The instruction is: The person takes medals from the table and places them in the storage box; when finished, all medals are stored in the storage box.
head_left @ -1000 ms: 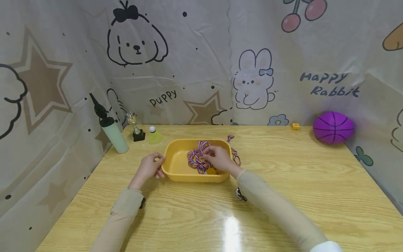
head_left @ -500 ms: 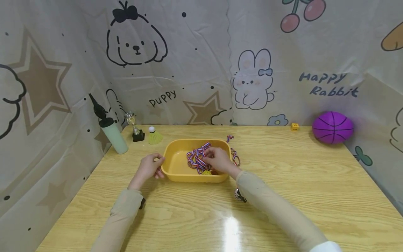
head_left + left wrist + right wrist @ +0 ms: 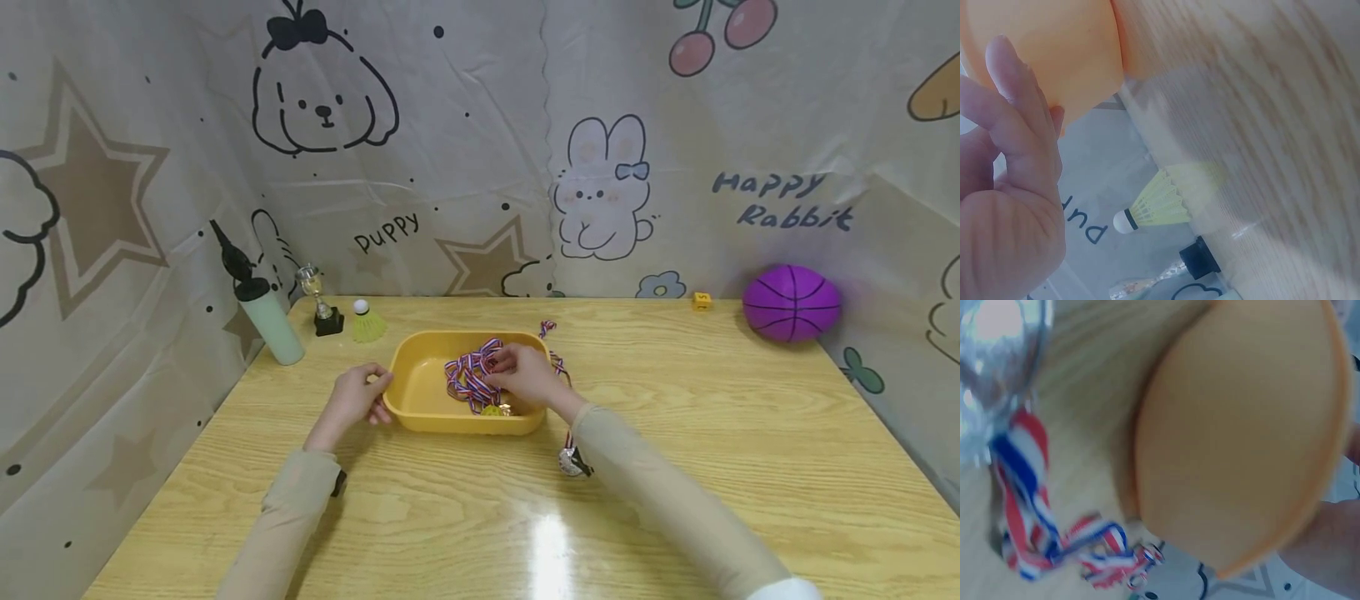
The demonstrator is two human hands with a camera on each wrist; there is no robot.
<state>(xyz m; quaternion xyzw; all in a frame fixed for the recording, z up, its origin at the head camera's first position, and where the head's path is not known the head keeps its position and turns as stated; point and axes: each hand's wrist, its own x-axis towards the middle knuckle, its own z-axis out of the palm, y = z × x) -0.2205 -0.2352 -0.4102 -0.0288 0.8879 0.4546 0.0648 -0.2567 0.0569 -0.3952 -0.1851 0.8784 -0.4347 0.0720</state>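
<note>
A yellow plastic tub point(image 3: 420, 398) stands mid-table. My left hand point(image 3: 358, 400) grips its left rim, fingers curled over the edge; the left wrist view shows the fingers point(image 3: 1016, 119) against the tub wall point(image 3: 1054, 50). My right hand point(image 3: 525, 377) is inside the tub, pinching a heap of red, white and blue ribbons point(image 3: 467, 375) with a gold medal point(image 3: 493, 409) under it. A silver medal point(image 3: 573, 462) lies on the table outside the tub by my right forearm; its ribbon point(image 3: 1022, 487) runs beside the tub wall point(image 3: 1235, 444).
At the back left stand a pale green bottle point(image 3: 270, 325), a small trophy point(image 3: 324, 307) and a yellow shuttlecock point(image 3: 367, 323). A purple ball point(image 3: 791, 303) and a small yellow die point(image 3: 702, 301) sit at the back right. A printed cloth backdrop surrounds the wooden table point(image 3: 712, 433).
My right hand has shifted slightly right and back inside the tub with the ribbons, and the silver medal by my forearm shows more. The left hand stays on the rim.
</note>
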